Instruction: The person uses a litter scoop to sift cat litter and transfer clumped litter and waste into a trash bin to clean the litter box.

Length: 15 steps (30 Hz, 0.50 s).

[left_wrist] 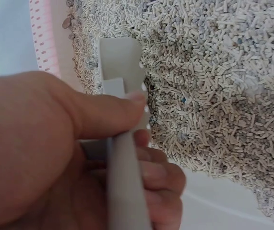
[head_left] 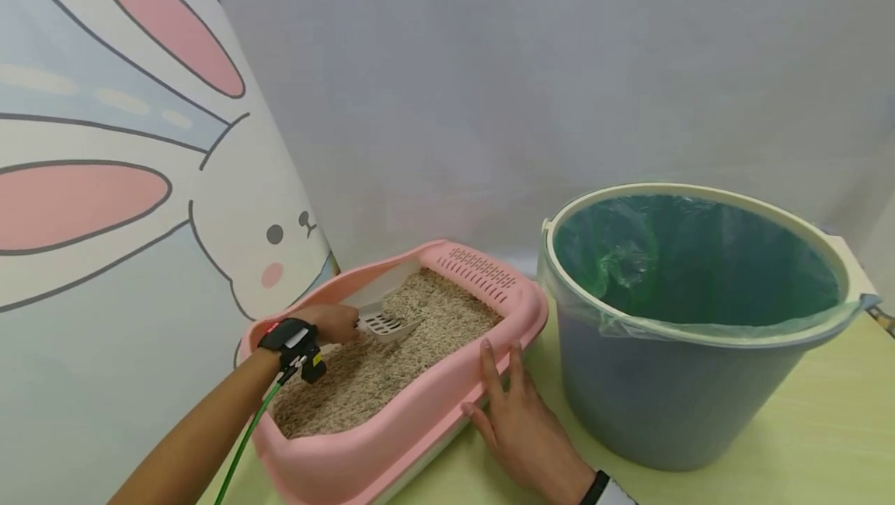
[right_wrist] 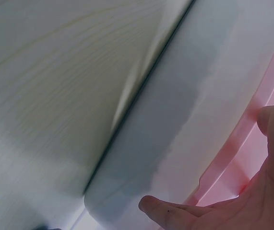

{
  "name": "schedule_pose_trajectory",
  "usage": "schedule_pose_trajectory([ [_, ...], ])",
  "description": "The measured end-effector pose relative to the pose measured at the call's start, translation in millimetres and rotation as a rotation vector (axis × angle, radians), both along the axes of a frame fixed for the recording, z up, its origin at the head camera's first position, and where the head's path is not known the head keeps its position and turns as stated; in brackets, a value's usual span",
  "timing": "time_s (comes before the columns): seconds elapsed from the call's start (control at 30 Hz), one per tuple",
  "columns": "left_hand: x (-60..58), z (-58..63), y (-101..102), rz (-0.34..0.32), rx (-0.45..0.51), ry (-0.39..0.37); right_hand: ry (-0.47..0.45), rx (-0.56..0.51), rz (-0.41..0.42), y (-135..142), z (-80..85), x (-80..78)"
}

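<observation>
My left hand (head_left: 337, 324) grips the handle of a pale grey slotted litter scoop (head_left: 383, 325), thumb laid along the top of the handle in the left wrist view. The scoop's head rests tilted in the beige pellet litter (head_left: 447, 311), near the far side wall. Around the litter stands a pink-rimmed litter box (head_left: 391, 419) with a white base. My right hand (head_left: 524, 427) lies against the near right side of the box, fingers spread and straight on the pink rim. In the right wrist view the fingers (right_wrist: 170, 215) show beside the white base.
To the right of the box stands a large grey bucket (head_left: 650, 396) lined with a green plastic bag (head_left: 720, 264). A rabbit-printed panel (head_left: 238, 233) rises at the left, and a pale curtain (head_left: 559, 85) hangs behind. Everything stands on a light wooden tabletop (head_left: 804, 443).
</observation>
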<state>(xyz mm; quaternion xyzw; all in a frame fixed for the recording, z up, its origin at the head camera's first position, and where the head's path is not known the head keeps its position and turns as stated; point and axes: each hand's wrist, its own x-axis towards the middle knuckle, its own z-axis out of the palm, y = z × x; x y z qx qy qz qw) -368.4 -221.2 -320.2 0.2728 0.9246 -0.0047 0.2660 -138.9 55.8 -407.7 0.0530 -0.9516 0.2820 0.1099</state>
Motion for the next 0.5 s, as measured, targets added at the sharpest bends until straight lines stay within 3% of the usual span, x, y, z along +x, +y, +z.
schedule_pose_trajectory([
  [0.33, 1.6, 14.8, 16, -0.009, -0.057, 0.008, 0.028, 0.028, -0.012, 1, 1.0, -2.0],
  [0.5, 3.5, 14.1, 23, -0.040, -0.073, 0.006, 0.021, 0.029, -0.014, -2, -1.6, -1.1],
])
